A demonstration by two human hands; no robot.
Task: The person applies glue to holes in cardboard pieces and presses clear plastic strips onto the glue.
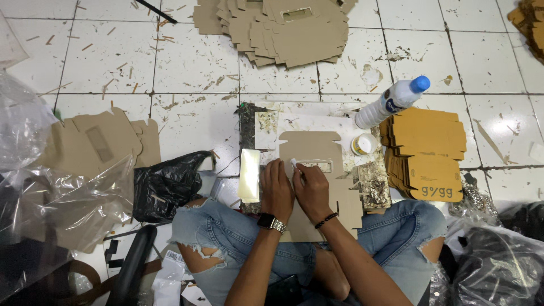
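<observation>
Both hands on flat cardboard box blank (317,170): left hand (276,190) flat, holding nothing; right hand (310,190) pinching small white applicator (294,162). Open glue pot (363,144) beside capped white bottle (392,102).

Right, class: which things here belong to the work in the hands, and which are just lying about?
In use:
left hand and right hand on the flat box blank
glue bottle
small glue pot
clear strips
finished stack

Lying about:
black bag
clear plastic bags
far cardboard pile
scraps on floor

My hands (294,190) rest on the flat brown cardboard cutout (313,150); right of it lie the white plastic bottle (391,102) and stacked cardboard blanks (426,153).
</observation>
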